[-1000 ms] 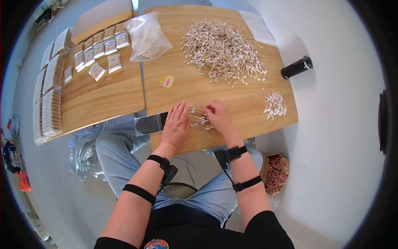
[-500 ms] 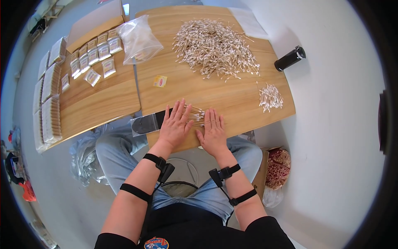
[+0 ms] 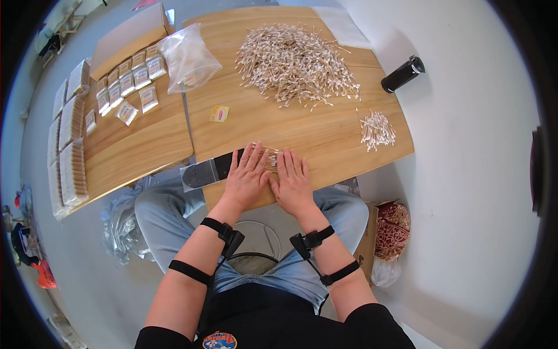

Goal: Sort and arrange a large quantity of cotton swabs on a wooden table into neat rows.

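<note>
My left hand [image 3: 247, 177] and my right hand [image 3: 293, 181] lie flat, side by side, palms down at the near edge of the wooden table [image 3: 314, 131]. Under their fingers sits a small row of cotton swabs [image 3: 269, 157], partly covered. A flat clear pouch with a dark strip [image 3: 208, 170] lies just left of my left hand and overhangs the table edge. Farther back a big heap of cotton swabs [image 3: 296, 64] covers the table's middle. A small bunch of swabs [image 3: 376, 129] lies to the right.
A black cylinder [image 3: 402, 74] lies at the far right edge. A clear plastic bag [image 3: 189, 58] and a small yellow packet [image 3: 219, 113] sit at the left. A second table [image 3: 139, 142] holds rows of filled packets [image 3: 125, 81]. Bags sit on the floor.
Both hands have flattened and come together over the small row of swabs; a second ago the fingers were picking at it, the right hand farther right.
</note>
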Action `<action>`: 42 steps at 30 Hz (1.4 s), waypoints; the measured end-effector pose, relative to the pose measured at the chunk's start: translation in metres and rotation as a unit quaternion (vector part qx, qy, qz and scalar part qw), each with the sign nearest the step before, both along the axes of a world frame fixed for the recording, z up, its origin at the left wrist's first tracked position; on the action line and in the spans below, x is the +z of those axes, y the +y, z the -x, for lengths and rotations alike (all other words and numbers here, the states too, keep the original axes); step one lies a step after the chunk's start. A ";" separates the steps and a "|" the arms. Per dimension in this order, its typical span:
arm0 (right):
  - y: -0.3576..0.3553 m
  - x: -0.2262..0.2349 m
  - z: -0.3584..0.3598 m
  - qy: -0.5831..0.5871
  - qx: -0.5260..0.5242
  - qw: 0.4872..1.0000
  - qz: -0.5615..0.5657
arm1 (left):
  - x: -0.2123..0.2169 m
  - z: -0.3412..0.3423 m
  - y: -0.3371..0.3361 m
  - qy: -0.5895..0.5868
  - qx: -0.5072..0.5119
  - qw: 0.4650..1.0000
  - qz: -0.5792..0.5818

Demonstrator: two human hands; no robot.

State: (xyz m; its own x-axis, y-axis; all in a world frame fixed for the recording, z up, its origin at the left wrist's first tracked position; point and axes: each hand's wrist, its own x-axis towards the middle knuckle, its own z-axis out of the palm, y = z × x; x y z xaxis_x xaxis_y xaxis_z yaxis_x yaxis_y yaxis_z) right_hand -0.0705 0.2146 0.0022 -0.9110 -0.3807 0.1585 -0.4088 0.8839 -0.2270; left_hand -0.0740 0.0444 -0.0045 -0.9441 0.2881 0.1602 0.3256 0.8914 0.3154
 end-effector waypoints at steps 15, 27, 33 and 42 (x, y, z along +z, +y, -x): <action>0.011 0.000 0.002 -0.004 -0.009 1.000 0.019 | -0.005 0.012 -0.001 -0.020 -0.005 0.994 -0.110; 0.000 -0.001 0.011 0.002 0.013 1.000 0.011 | -0.008 -0.001 0.001 -0.001 0.084 0.985 -0.150; -0.016 -0.002 0.014 0.007 0.023 1.000 -0.006 | -0.003 -0.003 0.005 -0.020 0.047 0.990 -0.130; -0.014 0.002 0.019 0.000 0.064 0.998 0.024 | -0.005 -0.004 0.000 -0.030 0.040 0.996 -0.074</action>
